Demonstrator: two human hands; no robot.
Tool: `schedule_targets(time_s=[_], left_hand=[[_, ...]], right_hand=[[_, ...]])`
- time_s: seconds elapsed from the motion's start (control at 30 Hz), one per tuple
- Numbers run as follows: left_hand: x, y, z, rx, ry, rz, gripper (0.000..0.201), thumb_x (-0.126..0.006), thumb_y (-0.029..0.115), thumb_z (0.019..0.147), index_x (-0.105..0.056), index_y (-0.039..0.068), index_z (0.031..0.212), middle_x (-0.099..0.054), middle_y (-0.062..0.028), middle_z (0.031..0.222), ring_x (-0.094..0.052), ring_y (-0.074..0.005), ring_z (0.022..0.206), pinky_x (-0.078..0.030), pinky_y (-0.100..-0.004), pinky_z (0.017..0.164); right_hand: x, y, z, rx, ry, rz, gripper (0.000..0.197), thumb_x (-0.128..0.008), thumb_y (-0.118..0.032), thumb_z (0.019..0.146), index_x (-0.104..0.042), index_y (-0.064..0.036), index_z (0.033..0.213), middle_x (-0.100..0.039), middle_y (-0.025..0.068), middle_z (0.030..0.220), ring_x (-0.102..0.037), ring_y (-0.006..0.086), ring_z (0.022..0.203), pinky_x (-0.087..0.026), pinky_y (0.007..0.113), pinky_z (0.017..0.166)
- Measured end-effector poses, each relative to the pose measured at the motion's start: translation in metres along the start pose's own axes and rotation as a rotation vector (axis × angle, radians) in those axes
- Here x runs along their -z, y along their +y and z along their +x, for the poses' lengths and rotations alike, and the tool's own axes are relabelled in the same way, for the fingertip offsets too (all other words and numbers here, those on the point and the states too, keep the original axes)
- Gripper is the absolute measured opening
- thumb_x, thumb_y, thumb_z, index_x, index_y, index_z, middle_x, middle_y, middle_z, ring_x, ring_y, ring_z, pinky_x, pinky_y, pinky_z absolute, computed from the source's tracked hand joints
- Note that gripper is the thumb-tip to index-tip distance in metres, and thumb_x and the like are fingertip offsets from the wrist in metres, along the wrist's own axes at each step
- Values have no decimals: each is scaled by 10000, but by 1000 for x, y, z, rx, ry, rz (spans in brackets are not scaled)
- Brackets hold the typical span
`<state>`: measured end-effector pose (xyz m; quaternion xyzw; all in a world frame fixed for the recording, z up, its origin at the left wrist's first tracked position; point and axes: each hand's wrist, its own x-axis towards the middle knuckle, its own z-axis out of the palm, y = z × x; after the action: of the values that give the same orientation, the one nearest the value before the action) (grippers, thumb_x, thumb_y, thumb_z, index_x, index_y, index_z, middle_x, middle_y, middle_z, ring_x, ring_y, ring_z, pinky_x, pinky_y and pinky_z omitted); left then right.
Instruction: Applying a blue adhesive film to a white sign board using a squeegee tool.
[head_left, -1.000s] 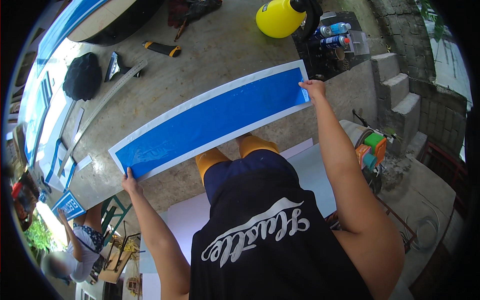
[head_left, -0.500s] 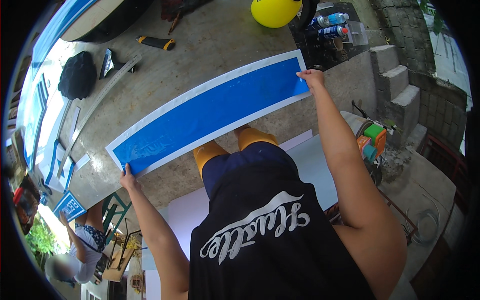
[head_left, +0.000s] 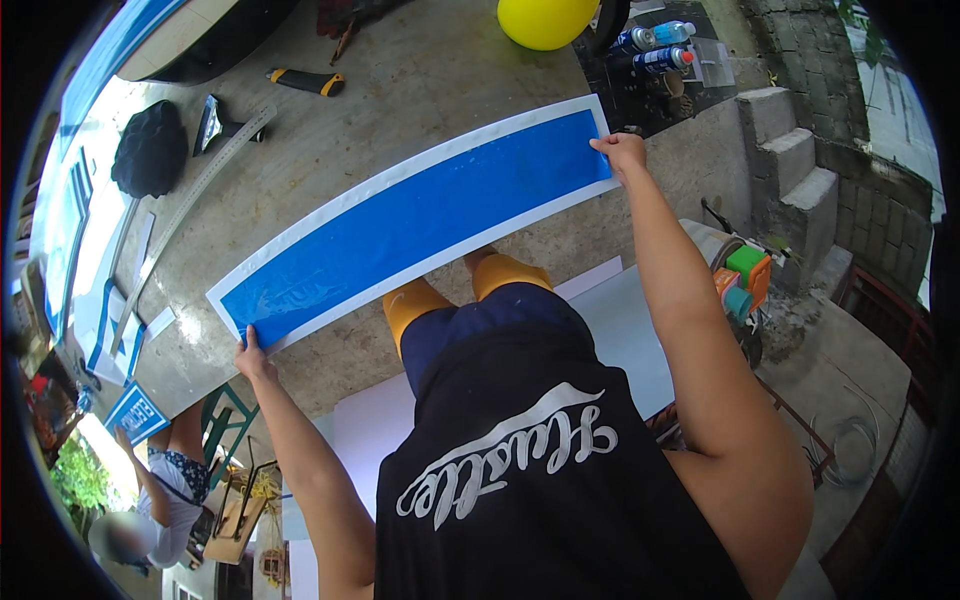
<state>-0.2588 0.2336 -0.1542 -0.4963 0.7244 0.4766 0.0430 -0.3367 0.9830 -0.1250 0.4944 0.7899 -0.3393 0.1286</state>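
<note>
A long blue sheet with a white border [head_left: 420, 215] stretches across in front of me, over the near edge of the grey work table [head_left: 400, 80]. Its surface is glossy, with some faint wrinkles near the left end. My left hand [head_left: 254, 357] pinches the near left corner, thumb on top. At the other end, my right hand [head_left: 624, 156] grips the right edge between thumb and fingers. The fingers under the sheet are hidden.
Beyond the sheet lie a yellow-and-black utility knife [head_left: 308, 82], a long metal ruler [head_left: 195, 195], a flat-bladed scraper [head_left: 211, 122] and a black cloth bundle [head_left: 150, 148]. Spray cans [head_left: 662, 61] stand far right. At lower left a person [head_left: 168, 500] holds a small blue sign [head_left: 138, 412].
The whole view has shifted very slightly, so things appear a little farther left and up. Both hands keep hold of the sheet, which looks almost still.
</note>
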Motion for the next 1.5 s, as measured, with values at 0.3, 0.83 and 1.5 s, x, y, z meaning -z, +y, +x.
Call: schedule_targets(time_s=[0.3, 0.83, 1.5], left_hand=[[3, -2, 3, 26, -14, 4, 333, -679, 209, 843, -610, -55, 1034, -647, -106, 964, -600, -182, 834, -467, -294, 763], [4, -4, 4, 30, -62, -69, 296, -690, 198, 835, -614, -39, 995, -648, -103, 942, -601, -187, 817, -474, -314, 747], [-16, 11, -20, 40, 122, 38, 379, -754, 190, 761, -637, -85, 992, -667, -166, 912, -623, -206, 807, -489, -326, 765]], right_hand=[[1, 0, 6, -66, -84, 21, 216, -772, -136, 726, -666, 6, 849, -674, 104, 869, -622, 178, 761, -487, 309, 742], [7, 4, 17, -71, -72, -115, 344, -830, -236, 661, -659, -1, 845, -676, 137, 891, -648, 217, 759, -516, 325, 710], [10, 27, 19, 164, 50, -336, 377, -766, -314, 730, -670, 11, 895, -677, 133, 882, -637, 232, 810, -484, 344, 768]])
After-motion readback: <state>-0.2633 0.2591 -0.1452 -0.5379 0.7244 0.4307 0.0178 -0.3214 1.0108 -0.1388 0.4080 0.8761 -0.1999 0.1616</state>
